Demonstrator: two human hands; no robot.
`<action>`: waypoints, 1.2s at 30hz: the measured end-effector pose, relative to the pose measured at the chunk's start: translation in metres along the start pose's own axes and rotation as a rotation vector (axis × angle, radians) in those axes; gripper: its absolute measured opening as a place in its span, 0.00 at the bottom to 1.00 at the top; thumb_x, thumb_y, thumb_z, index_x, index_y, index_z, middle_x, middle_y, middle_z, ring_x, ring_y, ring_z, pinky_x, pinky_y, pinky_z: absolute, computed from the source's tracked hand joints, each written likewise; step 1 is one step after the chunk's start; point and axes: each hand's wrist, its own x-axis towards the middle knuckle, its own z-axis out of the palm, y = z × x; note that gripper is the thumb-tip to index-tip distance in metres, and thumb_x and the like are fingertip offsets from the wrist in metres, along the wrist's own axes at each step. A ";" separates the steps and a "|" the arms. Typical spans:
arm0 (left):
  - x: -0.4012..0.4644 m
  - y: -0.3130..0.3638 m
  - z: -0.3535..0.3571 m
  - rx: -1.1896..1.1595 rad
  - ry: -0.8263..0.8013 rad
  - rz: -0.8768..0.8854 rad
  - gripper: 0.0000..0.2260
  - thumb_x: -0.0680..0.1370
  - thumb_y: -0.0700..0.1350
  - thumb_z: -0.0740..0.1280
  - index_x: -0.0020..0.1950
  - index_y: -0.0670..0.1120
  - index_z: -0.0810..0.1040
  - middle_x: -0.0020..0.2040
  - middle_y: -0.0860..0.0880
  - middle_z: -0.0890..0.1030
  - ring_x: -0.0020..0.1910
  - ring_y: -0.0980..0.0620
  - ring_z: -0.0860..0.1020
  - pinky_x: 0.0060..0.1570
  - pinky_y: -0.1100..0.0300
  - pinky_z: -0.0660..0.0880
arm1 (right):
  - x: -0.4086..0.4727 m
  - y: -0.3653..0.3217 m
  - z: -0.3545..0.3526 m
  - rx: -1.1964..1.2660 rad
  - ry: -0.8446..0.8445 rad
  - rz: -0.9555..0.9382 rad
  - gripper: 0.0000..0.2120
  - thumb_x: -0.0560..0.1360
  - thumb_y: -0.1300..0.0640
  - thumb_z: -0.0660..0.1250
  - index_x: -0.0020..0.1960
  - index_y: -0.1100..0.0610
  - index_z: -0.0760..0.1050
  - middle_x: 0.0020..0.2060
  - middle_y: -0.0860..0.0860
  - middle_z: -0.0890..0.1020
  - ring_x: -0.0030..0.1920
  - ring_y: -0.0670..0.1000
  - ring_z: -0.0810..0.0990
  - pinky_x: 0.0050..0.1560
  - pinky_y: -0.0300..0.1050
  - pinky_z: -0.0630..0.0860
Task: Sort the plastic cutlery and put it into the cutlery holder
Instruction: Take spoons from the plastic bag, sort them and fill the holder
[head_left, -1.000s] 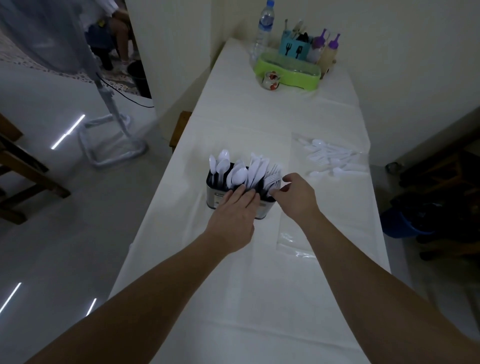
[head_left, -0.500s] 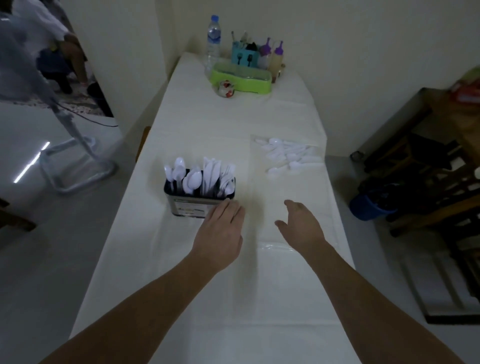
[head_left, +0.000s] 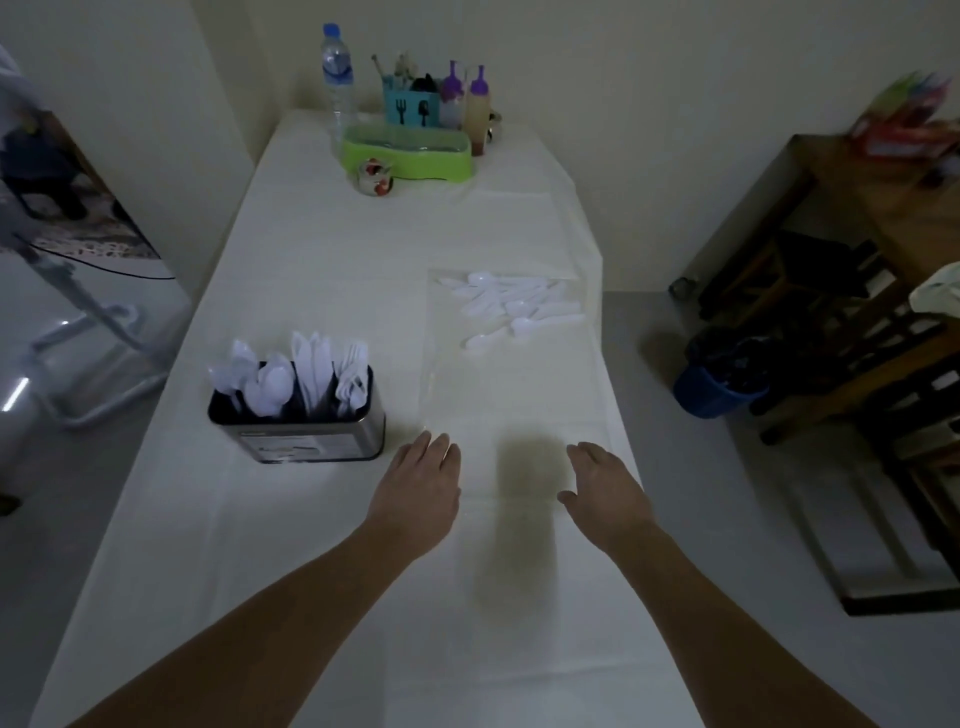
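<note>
A steel cutlery holder (head_left: 311, 439) stands left of centre on the white table (head_left: 322, 270), with white plastic spoons, knives and forks (head_left: 296, 379) upright in it. Farther off to the right, several loose white plastic spoons (head_left: 511, 306) lie on a clear plastic sheet (head_left: 441, 291). My left hand (head_left: 418, 491) hovers open and empty just right of the holder, apart from it. At about the same distance my right hand (head_left: 605, 491) is open and empty above the near end of the sheet.
At the far end stand a water bottle (head_left: 337, 78), a green tray (head_left: 410, 153), a teal utensil caddy (head_left: 410, 109), two purple-capped squeeze bottles (head_left: 475, 111) and a small jar (head_left: 375, 176). A blue bin (head_left: 714, 392) and wooden furniture (head_left: 852, 291) sit right of the table.
Both hands have drawn back from the holder's rim toward me and to the right. The holder now stands free of them. The camera has swung to the right.
</note>
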 end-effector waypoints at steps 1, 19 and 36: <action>0.003 0.001 0.003 -0.007 -0.018 -0.012 0.25 0.76 0.51 0.69 0.69 0.39 0.74 0.68 0.40 0.75 0.68 0.39 0.72 0.66 0.46 0.71 | 0.003 0.006 0.002 -0.005 -0.015 -0.005 0.30 0.79 0.51 0.65 0.77 0.56 0.58 0.76 0.52 0.62 0.75 0.53 0.60 0.72 0.47 0.64; 0.027 0.014 0.034 -0.108 -0.161 -0.077 0.27 0.81 0.55 0.60 0.76 0.43 0.62 0.77 0.42 0.61 0.77 0.44 0.57 0.74 0.51 0.58 | 0.023 0.045 0.051 -0.055 0.011 -0.177 0.09 0.76 0.57 0.67 0.55 0.52 0.82 0.68 0.49 0.76 0.70 0.53 0.72 0.65 0.41 0.70; -0.021 0.015 0.016 0.057 0.067 0.114 0.15 0.68 0.42 0.76 0.55 0.47 0.83 0.51 0.45 0.84 0.54 0.42 0.82 0.57 0.44 0.77 | -0.045 -0.007 0.044 -0.194 0.145 -0.219 0.18 0.53 0.69 0.73 0.41 0.57 0.74 0.28 0.53 0.76 0.25 0.55 0.76 0.21 0.41 0.63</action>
